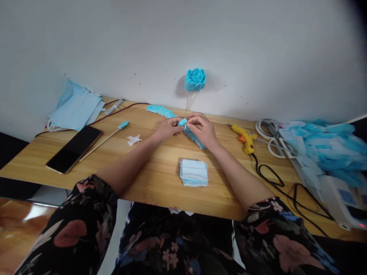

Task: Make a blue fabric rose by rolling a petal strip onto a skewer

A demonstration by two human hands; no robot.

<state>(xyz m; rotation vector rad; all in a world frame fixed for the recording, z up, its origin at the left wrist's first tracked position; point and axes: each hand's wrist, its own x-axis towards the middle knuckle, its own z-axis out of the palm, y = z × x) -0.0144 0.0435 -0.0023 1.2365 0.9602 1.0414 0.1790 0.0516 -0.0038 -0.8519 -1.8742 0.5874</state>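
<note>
My left hand [168,129] and my right hand [204,133] meet over the middle of the table. Between their pinched fingertips is a small blue piece of mask fabric [182,122]. Behind the left hand lies a row of overlapping blue folded pieces [160,110]. More blue folded pieces [197,141] show under the right hand; whether they belong to the same row is hidden. Nearer to me sits a stack of cut white and blue fabric squares [194,172]. A blue fabric rose [195,79] on a thin stick stands against the wall.
At left are flat face masks [76,109], a black phone [74,149], a blue-tipped stick [100,144] and a crumpled white scrap [133,140]. At right lie a yellow glue gun [244,138] with its black cord, white-handled scissors [276,139], blue scraps [329,145] and a white power strip [341,202].
</note>
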